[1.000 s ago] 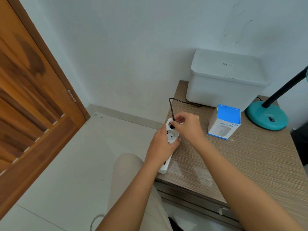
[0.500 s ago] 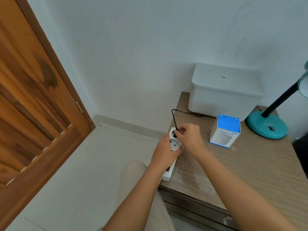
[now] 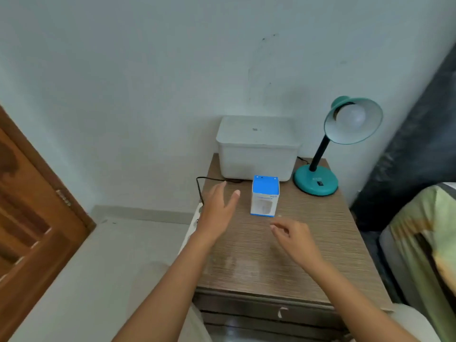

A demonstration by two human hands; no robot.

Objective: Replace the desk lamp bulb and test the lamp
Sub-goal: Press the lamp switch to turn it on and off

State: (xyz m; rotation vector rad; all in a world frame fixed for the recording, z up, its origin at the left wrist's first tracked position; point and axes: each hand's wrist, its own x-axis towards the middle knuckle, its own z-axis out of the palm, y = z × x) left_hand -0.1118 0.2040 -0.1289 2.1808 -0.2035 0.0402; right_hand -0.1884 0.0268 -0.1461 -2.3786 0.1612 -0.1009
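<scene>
A teal desk lamp stands at the back right of the wooden table. A white bulb sits unlit in its shade. The lamp's black cord loops down at the table's left edge to a white power strip, mostly hidden behind my left arm. A blue and white bulb box stands upright mid-table. My left hand hovers open just left of the box, empty. My right hand hangs over the table in front of the box, fingers loosely curled, holding nothing.
A white lidded plastic bin sits against the wall behind the box. A wooden door is at the left. A bed with a green cover borders the table on the right. A drawer front lies below the tabletop.
Both hands have let go of the plug and power strip and moved right over the table. The view has swung right and up, bringing the lamp shade into sight.
</scene>
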